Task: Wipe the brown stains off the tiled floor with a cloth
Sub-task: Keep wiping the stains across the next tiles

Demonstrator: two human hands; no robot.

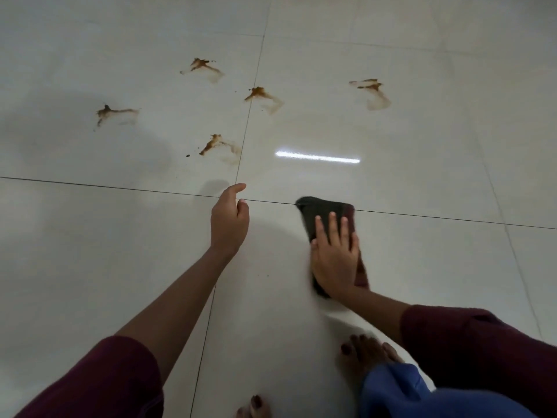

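My right hand [334,260] lies flat on a dark folded cloth [322,209] and presses it against the pale tiled floor [422,267], across a grout line. My left hand [229,218] hovers to the left of the cloth, holding nothing, with its fingers loosely curled and apart. Several brown stains lie farther away on the tiles: one nearest [215,144], one at the left [113,113], one in the middle [262,96], one at the back [202,67] and one at the right [372,92]. The cloth touches none of them.
My bare feet [364,354] stand on the floor near the bottom of the view, beside blue fabric [422,393]. A bright strip of reflected light [318,157] lies on the tile beyond the cloth. Dark grout lines cross the floor.
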